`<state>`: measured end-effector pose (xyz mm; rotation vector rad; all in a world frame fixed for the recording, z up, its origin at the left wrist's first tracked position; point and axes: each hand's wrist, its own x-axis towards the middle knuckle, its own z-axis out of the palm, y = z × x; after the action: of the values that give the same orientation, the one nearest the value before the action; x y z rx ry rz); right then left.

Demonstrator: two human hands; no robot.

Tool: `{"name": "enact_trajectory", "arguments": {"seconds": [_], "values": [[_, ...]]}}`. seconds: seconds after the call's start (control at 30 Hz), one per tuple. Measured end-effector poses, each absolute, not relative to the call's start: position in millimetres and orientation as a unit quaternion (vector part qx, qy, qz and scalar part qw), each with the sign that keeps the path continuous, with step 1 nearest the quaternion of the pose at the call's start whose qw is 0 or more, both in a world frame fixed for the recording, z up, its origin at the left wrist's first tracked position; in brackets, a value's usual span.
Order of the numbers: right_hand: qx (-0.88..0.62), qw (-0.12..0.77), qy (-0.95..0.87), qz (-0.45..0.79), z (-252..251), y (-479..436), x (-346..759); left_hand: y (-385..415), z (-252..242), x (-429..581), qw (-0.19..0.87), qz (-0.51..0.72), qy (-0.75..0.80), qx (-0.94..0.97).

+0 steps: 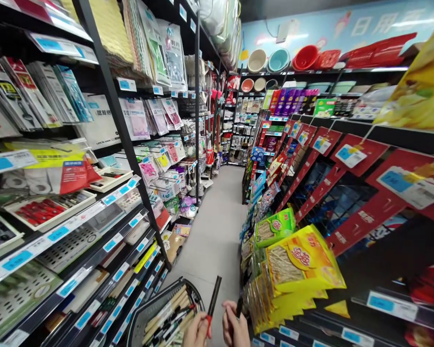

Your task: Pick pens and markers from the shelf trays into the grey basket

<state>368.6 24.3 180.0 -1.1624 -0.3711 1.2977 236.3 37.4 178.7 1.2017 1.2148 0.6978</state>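
My left hand (196, 331) is closed around the lower end of a slim black-and-red stick (214, 300), which points up and slightly to the right. Its kind I cannot make out. Beside it, my right hand (236, 331) has its fingers curled and pressed together, with a small dark object (239, 307) showing at the fingers; most of that object is hidden. A dark shopping basket (139, 313) is just left of my left hand, holding many slim wooden, white and black sticks (173, 315). Hanging yellow snack packets (304, 260) are close to my right hand.
Shelves with price tags (54, 234) line the left side, with a tray (39, 212) of red-handled items. A rack with red hanging strips (321, 190) runs along the right. Between them a grey floor aisle (217, 217) leads to bowls (256, 61) on back shelves.
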Motion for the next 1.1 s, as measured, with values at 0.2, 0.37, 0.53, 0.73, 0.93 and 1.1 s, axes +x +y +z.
{"name": "enact_trajectory", "arguments": {"seconds": [0.2, 0.37, 0.53, 0.73, 0.93, 1.1], "values": [[-0.490, 0.635, -0.151, 0.578, 199, 17, 366, 27, 213, 231, 0.601, 0.311, 0.492, 0.547], [-0.485, 0.646, -0.171, 0.565, 202, 12, 365, 16, 230, 227, 0.590, 0.300, 0.481, 0.575], [-0.517, 0.644, -0.201, 0.527, 212, 10, 367, 17, 230, 222, 0.613, 0.293, 0.478, 0.557], [-0.521, 0.636, -0.218, 0.527, 217, 12, 370, 17, 214, 219, 0.624, 0.317, 0.490, 0.520], [-0.483, 0.681, -0.169, 0.524, 208, 13, 373, 19, 217, 216, 0.582, 0.356, 0.502, 0.531], [-0.492, 0.700, -0.165, 0.491, 203, 13, 378, 22, 226, 212, 0.548, 0.404, 0.507, 0.529]]}}
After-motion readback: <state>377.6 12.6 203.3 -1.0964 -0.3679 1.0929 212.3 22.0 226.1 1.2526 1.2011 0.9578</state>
